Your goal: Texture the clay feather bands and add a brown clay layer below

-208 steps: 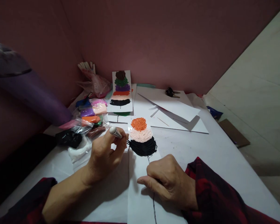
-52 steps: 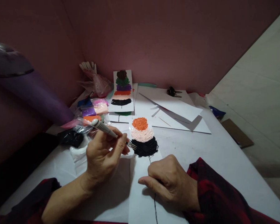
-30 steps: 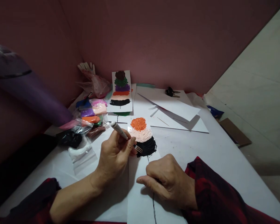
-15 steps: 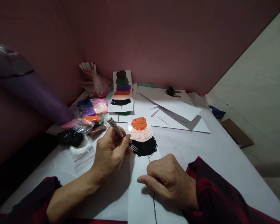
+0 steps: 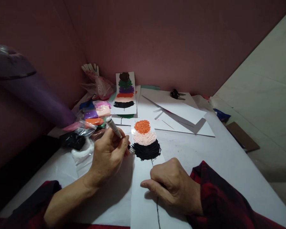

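My left hand (image 5: pixel 107 157) is closed around a small fork with a white ribbed handle (image 5: pixel 114 128). Its tines touch the left edge of the black clay band (image 5: pixel 147 151) on a white paper strip (image 5: pixel 143 197). Above the black band lie a peach band (image 5: pixel 145 138) and an orange top (image 5: pixel 142 126). My right hand (image 5: pixel 173 186) rests on the strip below the clay, fingers curled, pressing the paper down over a drawn black line (image 5: pixel 157 210).
A finished sample card with several colour bands (image 5: pixel 124 93) leans at the back. Bags of coloured clay (image 5: pixel 92 116) lie at the left, near a purple object (image 5: pixel 35 92). Loose white sheets (image 5: pixel 178 114) and keys (image 5: pixel 175 93) lie at the back right.
My left hand has drawn the fork leftwards, from over the black clay to its left edge. The right hand has stayed put.
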`<state>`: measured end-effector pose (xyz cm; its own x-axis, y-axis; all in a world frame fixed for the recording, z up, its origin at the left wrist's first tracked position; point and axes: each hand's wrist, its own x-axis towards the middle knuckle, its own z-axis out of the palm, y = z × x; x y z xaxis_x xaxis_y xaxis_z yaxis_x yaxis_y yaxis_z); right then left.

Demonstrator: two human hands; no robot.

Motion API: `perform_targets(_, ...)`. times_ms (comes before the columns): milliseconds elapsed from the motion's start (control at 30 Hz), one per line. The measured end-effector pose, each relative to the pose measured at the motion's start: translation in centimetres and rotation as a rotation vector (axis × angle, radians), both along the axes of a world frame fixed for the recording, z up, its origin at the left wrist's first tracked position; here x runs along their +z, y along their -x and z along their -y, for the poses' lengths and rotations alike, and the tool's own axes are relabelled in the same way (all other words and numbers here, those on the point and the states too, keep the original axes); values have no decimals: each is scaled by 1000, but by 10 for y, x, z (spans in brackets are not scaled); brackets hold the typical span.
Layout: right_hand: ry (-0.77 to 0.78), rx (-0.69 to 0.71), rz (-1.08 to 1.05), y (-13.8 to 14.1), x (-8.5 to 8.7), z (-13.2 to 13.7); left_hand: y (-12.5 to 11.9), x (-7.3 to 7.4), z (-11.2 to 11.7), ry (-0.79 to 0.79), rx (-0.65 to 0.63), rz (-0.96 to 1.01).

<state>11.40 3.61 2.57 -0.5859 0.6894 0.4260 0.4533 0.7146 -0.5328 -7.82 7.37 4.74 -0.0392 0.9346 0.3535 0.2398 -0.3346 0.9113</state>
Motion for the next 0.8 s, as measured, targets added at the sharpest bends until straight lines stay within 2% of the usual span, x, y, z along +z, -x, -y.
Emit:
perform_targets(100,-4,4,-3,-1,0,0,2,0,0,-29,6,20)
perform_targets(267,17,5,-7,0,1,1,1,4,4,-87,85,79)
perform_targets(367,11,3,-3,1,0,0,-2,4,7,-108,39,106)
perform_targets(533,-8,7,4,1,-1,0,-6,-1,9,-32,-55,104)
perform_targets(800,-5,4,-10,0,0,0,-7,-4,5,33,-99,98)
